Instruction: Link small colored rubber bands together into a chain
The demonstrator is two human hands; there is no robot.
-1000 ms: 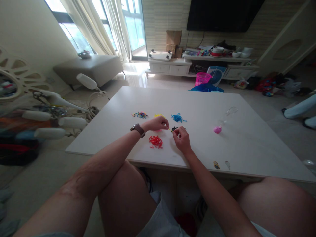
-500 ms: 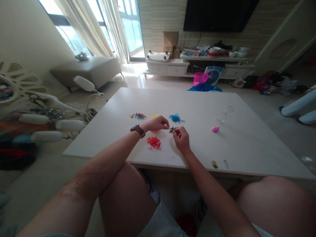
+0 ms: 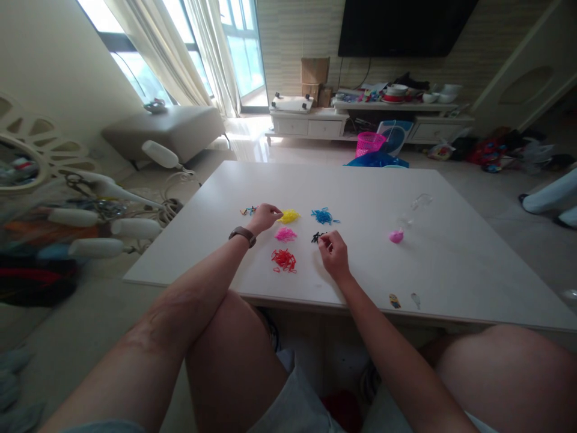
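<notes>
Small piles of coloured bands lie on the white table (image 3: pixel 360 270). My left hand (image 3: pixel 267 218) is closed in a pinch at the left edge of the yellow pile (image 3: pixel 290 216); what its fingertips hold is too small to name. It partly covers the multicoloured pile (image 3: pixel 247 211). My right hand (image 3: pixel 332 249) is closed at the right side of the black pile (image 3: pixel 317 237), and anything in its fingers is too small to make out. Pink (image 3: pixel 285 234) and red (image 3: pixel 283 260) piles lie between the hands, nearer me, and a blue pile (image 3: pixel 323 216) is behind the black one.
On the right of the table are a pink object (image 3: pixel 396 236), clear plastic pieces (image 3: pixel 422 200) and two small flat charms (image 3: pixel 394 300). Beyond the table stand a pink basket (image 3: pixel 370 144) and a low cabinet (image 3: pixel 311 126). A person's legs show at far right.
My left hand has moved left, away from my right hand, to the yellow pile, uncovering the yellow and pink piles. My right hand stays by the black pile. The view has shifted slightly.
</notes>
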